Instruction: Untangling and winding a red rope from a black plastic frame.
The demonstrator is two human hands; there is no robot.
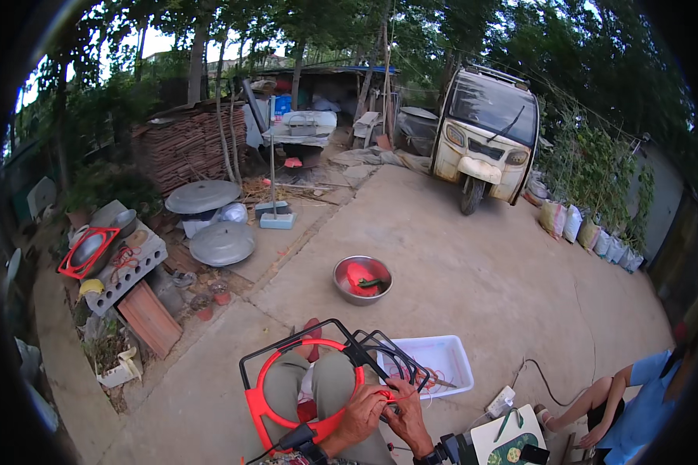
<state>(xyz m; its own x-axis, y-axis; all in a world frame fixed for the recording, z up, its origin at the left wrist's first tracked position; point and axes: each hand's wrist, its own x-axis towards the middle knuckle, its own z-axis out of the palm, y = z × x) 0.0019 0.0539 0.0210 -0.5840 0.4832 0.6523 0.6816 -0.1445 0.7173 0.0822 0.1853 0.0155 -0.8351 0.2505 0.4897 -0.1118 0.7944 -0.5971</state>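
Note:
Across my lap rests a red ring frame [257, 403] with a bent black tube frame [267, 353] attached at its far side. My left hand [358, 415] is closed at the ring's right edge, its fingertips pinching a red cord [386, 395]. Close beside it, my right hand [408, 418] is closed on the same cord, next to the black tubing. The fingertips nearly meet, so part of the cord is hidden between them. More black tube frames [384, 341] stick out just beyond my hands, over the edge of a white plastic tray [459, 364].
The tray holds reddish cord and a thin tool. Ahead on the concrete stands a metal bowl [363, 298] with red and dark green contents. A person in blue [636, 411] sits at the right, by a small table [485, 438] and a power strip [500, 401]. A three-wheeler [485, 143] is parked farther back.

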